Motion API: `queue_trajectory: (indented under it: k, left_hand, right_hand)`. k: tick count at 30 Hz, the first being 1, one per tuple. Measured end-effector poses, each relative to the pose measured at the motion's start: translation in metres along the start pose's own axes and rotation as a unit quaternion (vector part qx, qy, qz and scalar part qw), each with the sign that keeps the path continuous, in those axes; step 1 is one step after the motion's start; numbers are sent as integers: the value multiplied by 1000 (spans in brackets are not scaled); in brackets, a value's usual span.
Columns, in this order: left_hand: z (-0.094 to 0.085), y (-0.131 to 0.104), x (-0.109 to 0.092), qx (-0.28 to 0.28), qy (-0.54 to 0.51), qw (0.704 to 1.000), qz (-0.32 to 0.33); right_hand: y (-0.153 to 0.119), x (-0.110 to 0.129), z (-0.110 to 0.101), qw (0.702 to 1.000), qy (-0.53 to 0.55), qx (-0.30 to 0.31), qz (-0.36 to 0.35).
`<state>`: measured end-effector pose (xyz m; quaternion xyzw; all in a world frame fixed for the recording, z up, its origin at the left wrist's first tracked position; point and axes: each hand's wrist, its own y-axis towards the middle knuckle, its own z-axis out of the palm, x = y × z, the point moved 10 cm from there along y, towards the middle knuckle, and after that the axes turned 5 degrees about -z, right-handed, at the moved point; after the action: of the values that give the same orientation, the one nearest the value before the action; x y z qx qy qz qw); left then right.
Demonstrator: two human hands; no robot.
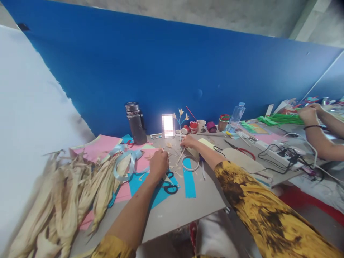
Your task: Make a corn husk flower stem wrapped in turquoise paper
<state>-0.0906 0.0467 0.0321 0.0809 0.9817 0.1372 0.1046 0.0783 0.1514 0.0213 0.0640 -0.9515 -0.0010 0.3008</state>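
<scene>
My right hand (189, 141) pinches the thin bluish stem of a branched flower (180, 118) with pale, husk-like petals, which stands upright above the table. My left hand (159, 163) is curled over the pink and blue paper. Its fingers are closed, and whatever they hold is hidden. A small pale husk flower (169, 145) shows just beyond those fingertips. Scissors with black handles (171, 189) lie beside my left wrist. Between my arms are a roll of white tape (190, 163), a blue paper strip (189, 182) and scattered husk scraps (177, 170).
Dried corn husks (64, 200) heap at the left, beside a light-blue ribbon (125, 166). A dark thermos (135, 125) stands behind. Red-handled pliers (242, 148), a power strip (279, 154) with cables and a plastic bottle (236, 116) are to the right. Another person's hands (309, 114) work at far right.
</scene>
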Motion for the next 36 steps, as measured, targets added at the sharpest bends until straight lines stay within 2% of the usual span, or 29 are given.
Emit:
queue_trajectory:
  k: [3,5,10,14,18,20,22,27,29,30,32,33,34,36]
  left_hand:
    - [-1,-2,-8,2,17,999,41]
    - [0,-2,-8,2,38,998,44]
    - [2,1,19,2,67,997,-37]
    - [-4,2,32,-19,50,996,-74]
    - [-12,2,26,-46,31,998,-43]
    - [-12,2,22,-40,37,998,-21]
    - [-8,1,23,-26,56,998,-20]
    - [-10,1,37,-44,61,995,-66]
    - [-16,2,41,-74,12,994,-80]
    - [-21,2,40,-92,-38,992,-79]
    - [-25,4,36,-110,-196,972,-72]
    - [-22,5,33,-99,-295,948,-71]
    - [-16,5,29,-73,-397,912,-78]
    - [2,5,19,1,-560,821,-108]
  right_hand:
    - [0,3,-6,999,-45,12,-1]
    - [0,5,-9,997,-76,17,-4]
    - [2,13,-7,988,-152,13,-11]
    - [4,32,11,983,-182,15,-29]
    - [8,49,35,982,-178,46,-45]
    - [10,54,38,984,-162,50,-53]
    - [9,58,31,988,-135,39,-67]
    - [-6,66,-9,992,-28,-38,-115]
    - [-16,63,-20,989,66,-61,-118]
    - [-22,60,-22,979,158,-66,-111]
    - [-34,55,-18,936,336,-59,-91]
    - [-40,54,-15,918,382,-56,-84]
    - [-47,54,-13,908,406,-61,-86]
    - [-60,59,-7,905,407,-60,-105]
